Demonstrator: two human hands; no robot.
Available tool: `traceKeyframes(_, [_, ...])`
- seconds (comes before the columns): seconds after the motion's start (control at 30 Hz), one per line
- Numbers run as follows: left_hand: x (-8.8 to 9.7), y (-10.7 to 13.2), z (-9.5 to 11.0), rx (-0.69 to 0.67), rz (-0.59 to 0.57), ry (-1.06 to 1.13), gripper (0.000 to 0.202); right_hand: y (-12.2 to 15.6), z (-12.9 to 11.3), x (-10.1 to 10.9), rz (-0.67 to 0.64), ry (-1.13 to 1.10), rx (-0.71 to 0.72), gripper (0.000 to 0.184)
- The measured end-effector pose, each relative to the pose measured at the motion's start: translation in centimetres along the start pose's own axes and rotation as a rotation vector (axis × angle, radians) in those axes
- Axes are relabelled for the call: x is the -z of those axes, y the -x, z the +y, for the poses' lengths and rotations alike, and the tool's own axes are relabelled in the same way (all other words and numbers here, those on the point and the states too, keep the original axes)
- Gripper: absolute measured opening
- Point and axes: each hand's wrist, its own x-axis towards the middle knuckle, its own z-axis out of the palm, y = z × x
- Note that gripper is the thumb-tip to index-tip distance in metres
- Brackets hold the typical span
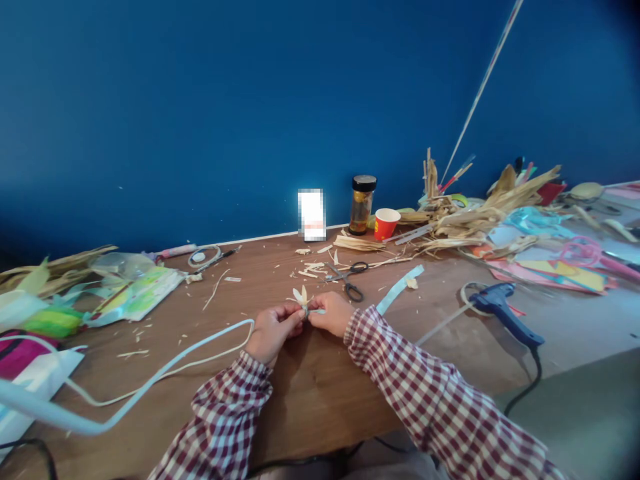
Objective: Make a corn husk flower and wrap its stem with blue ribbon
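Note:
Between my two hands, over the middle of the table, is a small flower (303, 295) with pale, pointed petals that look like dried husk. The fingers of my left hand (274, 331) pinch its base from the left. My right hand (330, 313) is closed at the same base from the other side, and a bit of light blue strip shows by its fingertips. The exact grip under the fingers is partly hidden. Just beyond my right hand lie black-handled scissors (353, 280). A light blue strip (400, 289) rests to the right, partly behind my sleeve.
A blue glue gun (510, 310) with a cord lies at right. Dried husks (460, 223) and coloured paper (550, 273) pile up behind it. A lidded jar (362, 207) and red paper cup (386, 225) stand at the back. A white cable (175, 357) crosses at left, near bagged materials (135, 293).

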Motion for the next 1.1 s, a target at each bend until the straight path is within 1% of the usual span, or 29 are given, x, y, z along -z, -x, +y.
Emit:
traceKeyframes(0.1, [0.1, -0.1, 0.1, 0.068, -0.026, 0.055, 0.029, 0.0, -0.1, 0.3, -0.004, -0.022, 0.024, 0.019])
traceKeyframes(0.2, [0.2, -0.1, 0.2, 0.091, -0.045, 0.102, 0.032, 0.1, -0.3, 0.8, -0.041, -0.019, 0.059, 0.021])
traceKeyframes(0.37, [0.4, -0.1, 0.2, 0.096, -0.177, 0.083, 0.031, 0.3, -0.5, 1.5, -0.167, -0.028, 0.105, 0.024])
traceKeyframes(0.4, [0.4, -0.2, 0.1, 0.093, -0.179, 0.07, 0.03, 0.3, -0.5, 1.5, -0.182, -0.034, 0.107, 0.025])
traceKeyframes(0.47, [0.3, -0.2, 0.0, 0.069, -0.135, 0.049, 0.028, 0.3, -0.4, 1.4, -0.184, -0.031, 0.103, 0.026])
traceKeyframes(0.53, [0.0, -0.2, -0.1, 0.019, -0.06, 0.034, 0.028, 0.2, -0.2, 1.0, -0.136, -0.001, 0.086, 0.026])
traceKeyframes(0.63, [-0.3, -0.3, -0.2, -0.042, 0.035, 0.012, 0.03, 0.1, -0.3, 0.1, 0.021, 0.111, 0.021, 0.024])
traceKeyframes(0.77, [-0.6, -0.6, -0.8, -0.096, 0.096, 0.046, 0.032, 0.3, -1.0, -1.5, 0.268, 0.296, -0.057, 0.017])
traceKeyframes(0.87, [-0.6, -0.9, -1.4, -0.157, 0.14, 0.063, 0.032, 0.7, -1.5, -2.5, 0.388, 0.371, -0.073, 0.015])
traceKeyframes(0.93, [-0.7, -1.1, -1.7, -0.187, 0.174, 0.064, 0.031, 0.9, -1.6, -2.8, 0.436, 0.398, -0.047, 0.014])
traceKeyframes(1.0, [-0.7, -1.2, -1.7, -0.2, 0.191, 0.081, 0.029, 1.0, -1.5, -3.0, 0.458, 0.38, -0.003, 0.013])
traceKeyframes(1.1, [-0.6, -1.2, -1.4, -0.214, 0.189, 0.118, 0.027, 1.0, -1.4, -3.0, 0.418, 0.213, 0.061, 0.014])
